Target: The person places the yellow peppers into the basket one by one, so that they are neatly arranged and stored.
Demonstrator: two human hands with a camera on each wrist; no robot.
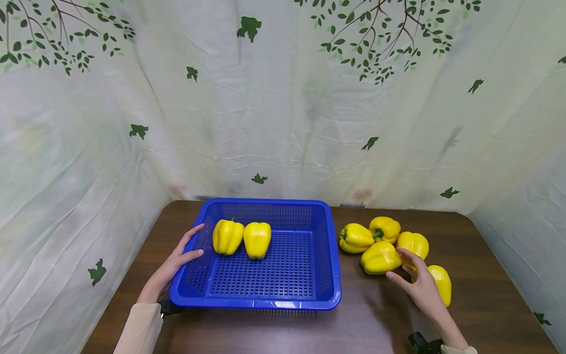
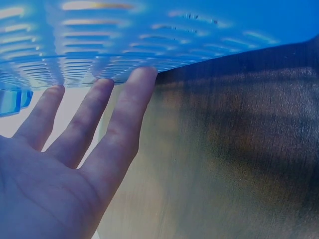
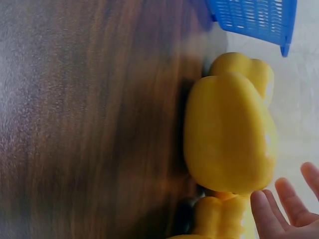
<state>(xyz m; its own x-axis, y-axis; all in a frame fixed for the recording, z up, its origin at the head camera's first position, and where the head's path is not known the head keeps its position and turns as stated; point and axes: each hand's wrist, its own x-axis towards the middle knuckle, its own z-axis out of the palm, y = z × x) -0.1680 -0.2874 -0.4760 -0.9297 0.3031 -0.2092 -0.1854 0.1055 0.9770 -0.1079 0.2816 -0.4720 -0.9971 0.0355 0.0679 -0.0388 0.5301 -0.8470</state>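
My left hand holds the left rim of a blue plastic basket, with thumb and index finger over the edge. In the left wrist view, straight fingers touch the slotted outside of the basket. Two yellow bell peppers lie side by side inside, towards its back left. To the right of the basket, my right hand hovers with fingers spread beside a group of yellow bell peppers. In the right wrist view, its fingertips are close to a large yellow pepper; contact cannot be told.
The brown wooden table carries the basket and the loose peppers. A pale curtain printed with leaves and branches hangs behind the table and along both sides. Another yellow pepper lies partly behind the right hand.
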